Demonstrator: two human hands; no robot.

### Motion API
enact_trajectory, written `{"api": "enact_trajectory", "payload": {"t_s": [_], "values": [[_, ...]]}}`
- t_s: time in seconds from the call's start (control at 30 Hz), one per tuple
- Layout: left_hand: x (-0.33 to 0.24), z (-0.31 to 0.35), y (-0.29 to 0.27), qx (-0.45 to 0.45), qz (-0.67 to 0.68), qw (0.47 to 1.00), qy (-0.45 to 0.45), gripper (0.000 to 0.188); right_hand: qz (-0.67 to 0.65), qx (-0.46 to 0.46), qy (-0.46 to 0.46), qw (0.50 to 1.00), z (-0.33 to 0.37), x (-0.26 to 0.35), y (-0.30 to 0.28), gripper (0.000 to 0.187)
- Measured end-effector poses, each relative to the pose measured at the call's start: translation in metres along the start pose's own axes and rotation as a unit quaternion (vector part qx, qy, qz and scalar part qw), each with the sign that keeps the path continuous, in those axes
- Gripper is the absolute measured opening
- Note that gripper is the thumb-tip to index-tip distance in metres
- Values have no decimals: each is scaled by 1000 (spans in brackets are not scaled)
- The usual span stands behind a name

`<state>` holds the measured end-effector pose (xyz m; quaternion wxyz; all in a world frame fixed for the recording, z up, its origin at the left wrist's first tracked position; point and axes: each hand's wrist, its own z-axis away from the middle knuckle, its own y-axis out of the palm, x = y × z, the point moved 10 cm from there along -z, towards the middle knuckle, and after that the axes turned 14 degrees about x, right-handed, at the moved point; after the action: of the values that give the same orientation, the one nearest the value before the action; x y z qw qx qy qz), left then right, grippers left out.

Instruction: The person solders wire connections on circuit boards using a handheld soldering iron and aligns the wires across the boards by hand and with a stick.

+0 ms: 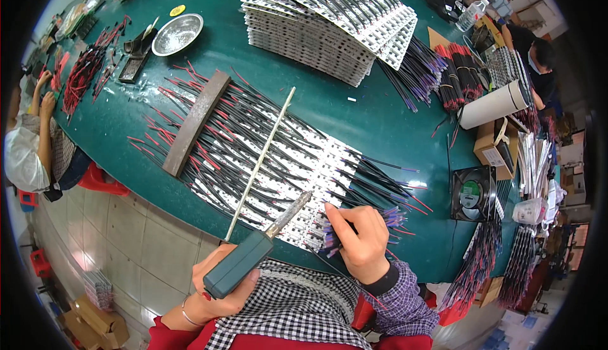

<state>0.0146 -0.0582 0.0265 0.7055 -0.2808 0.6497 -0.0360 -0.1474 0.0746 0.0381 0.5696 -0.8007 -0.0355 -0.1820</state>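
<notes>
My left hand (215, 274) is wrapped round the green handle of a soldering iron (239, 264). Its metal tip reaches up to the right, onto a sheet of white circuit boards (326, 173). My right hand (364, 242) is at the sheet's near right edge, index finger and thumb drawn together close to the iron's tip; what they pinch is too small to make out. Black wires (291, 131) with red ends lie across the sheet under a pale thin rod (261, 160) and a dark flat bar (197, 122). More purple-tipped wires (396, 220) stick out beside my right hand.
A tall stack of white boards (304, 40) stands at the back. A metal bowl (177, 35) sits back left, near red and black wires (95, 59). To the right are a small fan (473, 193), a white roll (494, 105) and wire bundles (465, 75). Another person (28, 147) sits at left.
</notes>
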Motion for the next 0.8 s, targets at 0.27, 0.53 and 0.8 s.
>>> {"api": "enact_trajectory", "payload": {"t_s": [0.27, 0.53, 0.8], "values": [[-4, -2, 2, 6, 0, 1000, 21, 24, 48, 47, 63, 996, 6, -7, 23, 46], [4, 2, 6, 14, 17, 1000, 13, 24, 16, 42, 44, 998, 7, -3, 21, 32], [15, 5, 12, 28, 46, 999, -2, 26, 29, 62, 42, 997, 5, -2, 27, 31]]}}
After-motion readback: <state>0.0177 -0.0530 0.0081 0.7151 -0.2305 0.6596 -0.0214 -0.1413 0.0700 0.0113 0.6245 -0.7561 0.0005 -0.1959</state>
